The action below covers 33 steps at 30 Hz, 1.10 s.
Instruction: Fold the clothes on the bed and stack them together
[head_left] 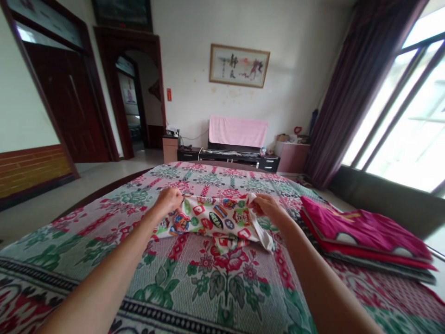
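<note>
A white garment (217, 220) with colourful cartoon prints is stretched between my two hands over the flowered bedcover. My left hand (169, 200) is closed on its far left corner. At the far right corner, my right hand (267, 205) pinches the white edge. The garment's near side droops in folds onto the cover, with a pale band hanging at the right. Its exact kind cannot be made out from this view.
The flowered cover (225, 287) spreads across the whole surface before me. On the right lies a stack of folded clothes (365, 232), magenta on top. Beyond the far edge stands a low black cabinet (269, 163) below a pink cloth (238, 131).
</note>
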Available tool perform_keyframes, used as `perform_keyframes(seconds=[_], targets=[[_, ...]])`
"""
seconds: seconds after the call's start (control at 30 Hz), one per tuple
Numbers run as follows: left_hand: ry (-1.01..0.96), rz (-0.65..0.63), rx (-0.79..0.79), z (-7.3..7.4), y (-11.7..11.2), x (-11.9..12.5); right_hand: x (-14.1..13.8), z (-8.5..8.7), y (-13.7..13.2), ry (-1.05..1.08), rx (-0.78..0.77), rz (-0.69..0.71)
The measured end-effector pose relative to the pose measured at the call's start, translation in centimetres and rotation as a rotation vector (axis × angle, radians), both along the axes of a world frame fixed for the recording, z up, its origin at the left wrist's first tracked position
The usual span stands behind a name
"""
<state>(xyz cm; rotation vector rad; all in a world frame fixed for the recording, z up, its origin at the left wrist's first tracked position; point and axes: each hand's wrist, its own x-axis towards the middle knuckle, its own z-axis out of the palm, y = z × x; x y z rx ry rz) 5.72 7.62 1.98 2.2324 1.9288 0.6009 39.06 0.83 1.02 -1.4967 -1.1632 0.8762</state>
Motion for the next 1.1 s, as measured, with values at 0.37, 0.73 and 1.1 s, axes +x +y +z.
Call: perform_keyframes(seconds=[0.37,0.73,1.1], targets=[[-0.133,-0.34,0.529,0.0,4.3,5.8,-0.2,-1.6,3.5,0.14,0.402,-0.059],[0.022,-0.396,-0.017,-8.0,2.1,0.0,0.1,-8.2,0.2,-0.704,0.063,-0.371],[-0.221,-0.443,0.318,-12.7,2.8,-1.5,-3.4,-8.7,-2.3,-0.893,0.32,0.161]])
